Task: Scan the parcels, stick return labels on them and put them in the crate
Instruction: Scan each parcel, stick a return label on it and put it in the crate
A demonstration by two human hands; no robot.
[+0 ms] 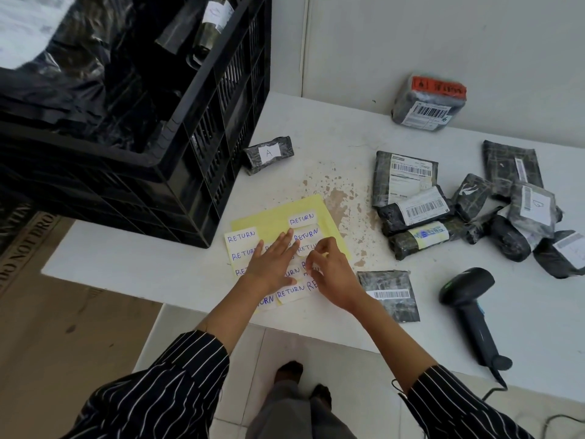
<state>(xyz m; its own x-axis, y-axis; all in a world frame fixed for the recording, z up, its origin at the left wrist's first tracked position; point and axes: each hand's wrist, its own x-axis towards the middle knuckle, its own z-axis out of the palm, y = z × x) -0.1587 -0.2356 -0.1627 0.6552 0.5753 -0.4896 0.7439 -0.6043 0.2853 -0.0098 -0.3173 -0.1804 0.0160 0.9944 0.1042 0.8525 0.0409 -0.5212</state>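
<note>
A yellow backing sheet (275, 218) lies on the white table, covered with several white RETURN labels (302, 219). My left hand (273, 259) rests flat on the sheet, fingers straight. My right hand (329, 270) sits just to its right, fingertips curled and pinching the edge of one label. A flat black parcel (392, 293) with a barcode lies by my right wrist. The black barcode scanner (468, 299) lies on the table to the right. The black crate (196, 147) stands at the left with wrapped parcels inside.
A heap of several black wrapped parcels (411, 210) fills the table's right side. One small parcel marked A (269, 153) lies beside the crate, and another with a red label (427, 103) sits against the wall. The table edge runs close to my body.
</note>
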